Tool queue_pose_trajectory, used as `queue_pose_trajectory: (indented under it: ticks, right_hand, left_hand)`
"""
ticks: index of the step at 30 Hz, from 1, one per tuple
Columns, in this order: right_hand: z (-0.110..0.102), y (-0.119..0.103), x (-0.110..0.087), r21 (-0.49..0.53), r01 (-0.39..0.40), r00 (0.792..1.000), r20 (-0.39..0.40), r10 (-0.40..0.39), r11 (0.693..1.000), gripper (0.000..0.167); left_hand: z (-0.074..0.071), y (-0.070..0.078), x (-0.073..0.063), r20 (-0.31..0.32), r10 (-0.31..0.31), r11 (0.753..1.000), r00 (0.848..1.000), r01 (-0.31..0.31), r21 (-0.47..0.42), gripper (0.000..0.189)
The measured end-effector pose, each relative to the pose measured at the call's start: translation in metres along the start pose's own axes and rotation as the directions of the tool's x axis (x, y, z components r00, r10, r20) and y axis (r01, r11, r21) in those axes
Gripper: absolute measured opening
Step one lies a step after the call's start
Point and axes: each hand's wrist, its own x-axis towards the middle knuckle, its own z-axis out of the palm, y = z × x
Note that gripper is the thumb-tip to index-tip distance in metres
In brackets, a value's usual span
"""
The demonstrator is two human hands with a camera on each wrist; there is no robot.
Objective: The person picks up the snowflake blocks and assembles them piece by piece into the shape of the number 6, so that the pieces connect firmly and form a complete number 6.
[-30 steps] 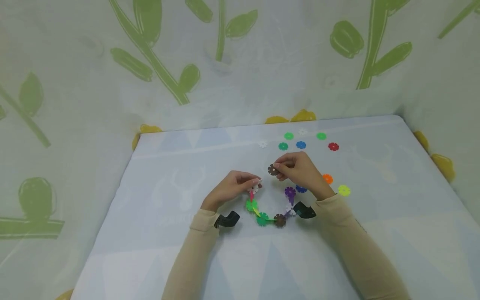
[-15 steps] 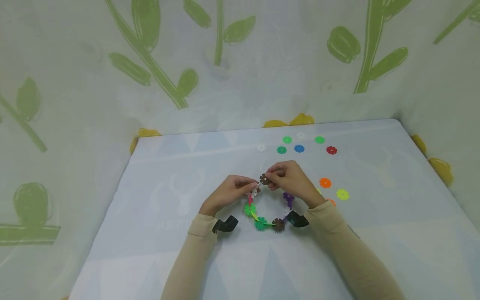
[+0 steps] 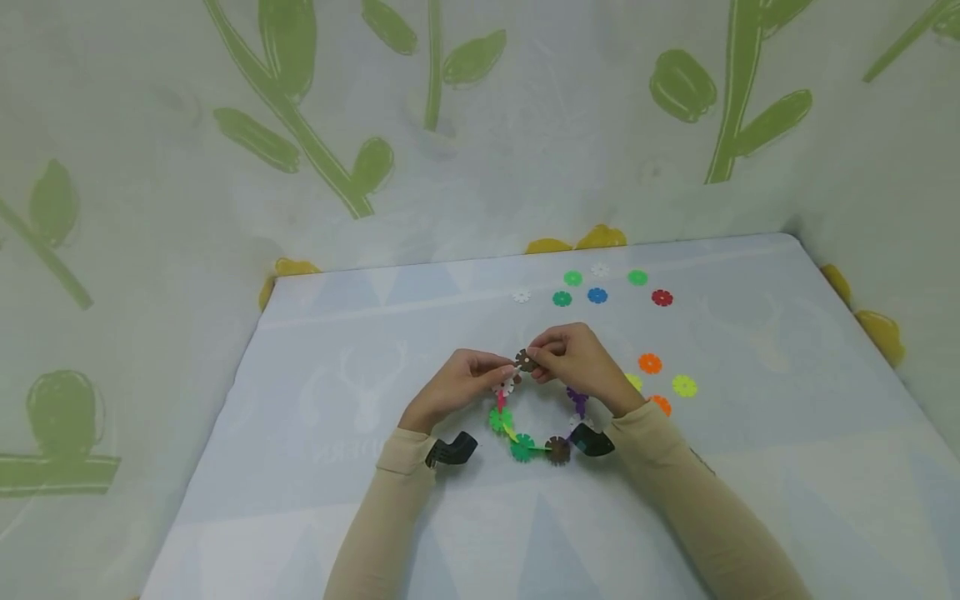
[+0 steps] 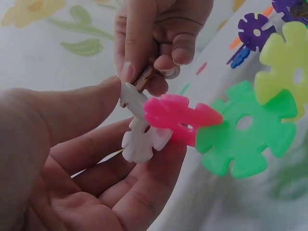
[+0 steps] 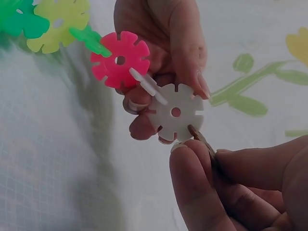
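My left hand [image 3: 467, 382] pinches the white notched plastic disc [image 5: 168, 120] at one end of a curved chain of interlocking discs. Behind that disc come another white one [image 4: 138, 146], a pink disc [image 4: 175, 113] and a green disc [image 4: 248, 130]. The chain bends round through a brown disc [image 3: 557, 451] to a purple disc [image 3: 577, 395] at its other end, below my right hand [image 3: 573, 360]. Between right thumb and fingers is a loose brown disc [image 3: 524, 361], seen edge-on in the right wrist view, its rim at a notch of the white end disc.
Loose discs lie at the table's [image 3: 300, 350] far side, among them a blue one [image 3: 597, 296], a red one [image 3: 662, 297] and a white one [image 3: 522, 297]. Right of my right wrist are orange [image 3: 650, 363] and yellow [image 3: 685, 386] discs. A leaf-patterned wall [image 3: 525, 167] rises behind.
My right hand has moved left and nearer with the brown disc, bringing it up to the white end disc. The left hand keeps its hold in nearly the same place.
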Motion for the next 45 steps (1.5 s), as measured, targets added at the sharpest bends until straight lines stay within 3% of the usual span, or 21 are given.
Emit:
queue_pose_trajectory:
  ticks: [26, 31, 39, 45]
  right_hand:
    - [0.018, -0.003, -0.003, 0.001, -0.009, 0.997, -0.071, 0.009, 1.0, 0.011]
    - [0.013, -0.005, -0.002, 0.026, 0.025, 0.997, -0.077, -0.023, 0.999, 0.013]
    - [0.007, -0.006, -0.002, 0.048, 0.046, 0.996, -0.076, -0.042, 0.998, 0.017]
    - [0.011, -0.005, -0.001, -0.019, 0.073, 0.99, -0.118, -0.074, 0.997, 0.014]
  left_hand:
    - [0.006, -0.001, -0.001, -0.082, -0.018, 0.998, 0.996, 0.013, -0.054, 0.031]
    - [0.006, 0.0, 0.001, -0.049, 0.0, 0.999, 0.999, -0.003, -0.054, 0.036]
    - [0.001, -0.003, 0.004, 0.052, 0.032, 0.998, 0.998, -0.035, 0.055, 0.033]
    - [0.004, -0.001, 0.003, 0.063, 0.064, 0.998, 0.996, -0.064, 0.003, 0.032]
